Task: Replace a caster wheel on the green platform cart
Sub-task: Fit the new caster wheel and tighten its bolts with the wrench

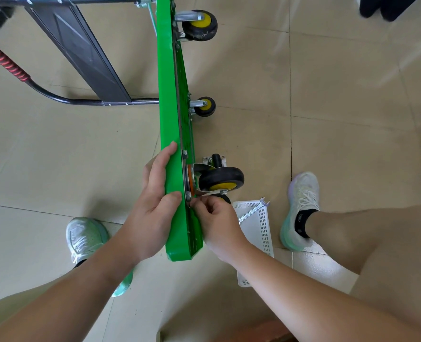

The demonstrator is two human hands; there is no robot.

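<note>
Found the green plastic platform cart [173,114] tipped up on one long edge, running from the top centre of the frame down to the lower middle, underside facing right. Noted the black-tyred caster wheel with a yellow hub [221,180] mounted on the underside just right of centre, its metal plate flat against the deck. Saw the left hand [155,201] clasping the deck beside that wheel, fingers laid straight along the left face and thumb hooked over the upper edge. Saw the right hand [214,218] just below the wheel, fingers curled, thumb and forefinger pinched on a small metal fastener [188,196] at the lower corner of the plate; could not tell nut from bolt. Spotted a second, loose black caster with its mounting plate [216,160] on the floor just behind the mounted one. Counted two more yellow-hubbed casters [199,25] [205,106] further up the deck. Made out a white perforated plastic tray [261,225] at lower right, partly under the right wrist, with a silver open-ended wrench [253,209] lying across it. Took in the cart's black tubular handle with a red-and-black grip [5,61] at upper left, pale sneakers [86,236] [303,201] either side, and beige floor tiles [340,82] all round.
</note>
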